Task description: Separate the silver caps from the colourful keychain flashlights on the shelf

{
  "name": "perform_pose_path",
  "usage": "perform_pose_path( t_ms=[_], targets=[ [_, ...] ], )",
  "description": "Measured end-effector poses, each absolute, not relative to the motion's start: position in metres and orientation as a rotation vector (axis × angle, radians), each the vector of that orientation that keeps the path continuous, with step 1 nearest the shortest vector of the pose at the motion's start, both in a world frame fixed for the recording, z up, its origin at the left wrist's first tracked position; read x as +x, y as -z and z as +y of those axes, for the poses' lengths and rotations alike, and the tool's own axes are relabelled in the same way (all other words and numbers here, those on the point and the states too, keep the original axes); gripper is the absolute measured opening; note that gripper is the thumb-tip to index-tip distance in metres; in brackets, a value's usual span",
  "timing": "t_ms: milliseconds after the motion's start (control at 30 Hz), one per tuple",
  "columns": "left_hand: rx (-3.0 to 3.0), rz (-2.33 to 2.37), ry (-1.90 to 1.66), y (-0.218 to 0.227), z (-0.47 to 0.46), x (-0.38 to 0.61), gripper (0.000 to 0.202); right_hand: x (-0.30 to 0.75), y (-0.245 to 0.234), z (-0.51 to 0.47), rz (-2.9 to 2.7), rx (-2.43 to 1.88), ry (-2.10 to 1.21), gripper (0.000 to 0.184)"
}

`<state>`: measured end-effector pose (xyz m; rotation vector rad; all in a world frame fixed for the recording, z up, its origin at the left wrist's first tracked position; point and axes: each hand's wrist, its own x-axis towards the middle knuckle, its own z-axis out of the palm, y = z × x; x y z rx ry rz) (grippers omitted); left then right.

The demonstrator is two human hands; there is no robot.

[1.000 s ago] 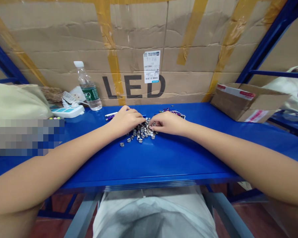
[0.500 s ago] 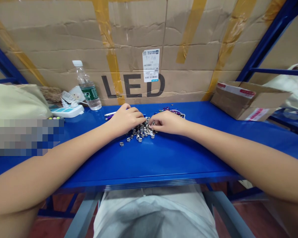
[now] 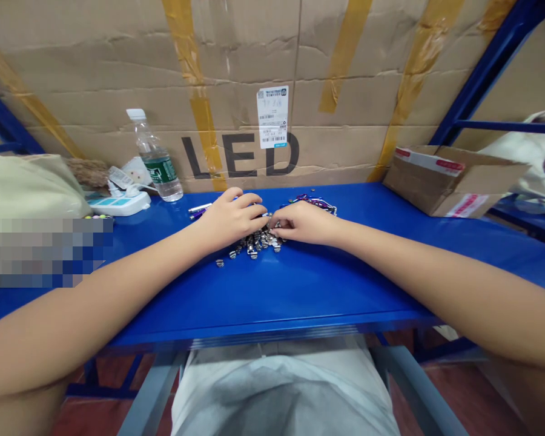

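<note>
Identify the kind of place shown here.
Probably a workshop or packing area: small metal pieces heaped on a blue table, with a large taped carton marked LED behind it.

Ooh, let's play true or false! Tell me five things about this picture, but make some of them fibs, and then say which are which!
1. The left hand and the right hand are both at the pile of small metal pieces. True.
2. The plastic bottle has a red cap. False: its cap is white.
3. The table is blue. True.
4. The small cardboard box is on the left. False: it is on the right.
5. Big letters behind the table spell LED. True.
</note>
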<state>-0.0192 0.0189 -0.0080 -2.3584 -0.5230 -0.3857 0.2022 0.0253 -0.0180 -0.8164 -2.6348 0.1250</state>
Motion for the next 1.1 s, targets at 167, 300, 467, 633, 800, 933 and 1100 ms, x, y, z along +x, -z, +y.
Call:
perform_pose_path(
  t_ms=[167,300,467,633,800,933,1100],
  targets=[
    [-2.345,-0.555,0.365,0.011,0.022,-0.020,0.028,0.203,0.017,0.026,-2.614,-0.802,-0.167,0.015],
    [-2.326,-0.586,0.317,0.013,0.025,-0.022,0.025,0.204,0.017,0.026,-2.627,-0.799,-0.193,0.018],
    [-2.362,-0.626,0.280,0.014,0.025,-0.022,0.022,0.203,0.014,0.023,-2.664,-0.785,-0.188,0.018],
    [-2.383,-0.640,0.298,0.016,0.026,-0.022,0.022,0.203,0.017,0.025,-2.662,-0.772,-0.170,0.019],
    [-2.402,-0.659,0.298,0.017,0.029,-0.023,0.021,0.202,0.020,0.027,-2.638,-0.777,-0.143,0.018],
    [-2.425,-0.711,0.311,0.018,0.029,-0.024,0.023,0.201,0.021,0.027,-2.598,-0.809,-0.120,0.017],
    [-2.426,-0.813,0.356,0.019,0.027,-0.024,0.024,0.202,0.019,0.027,-2.460,-0.830,-0.071,0.018]
  ],
)
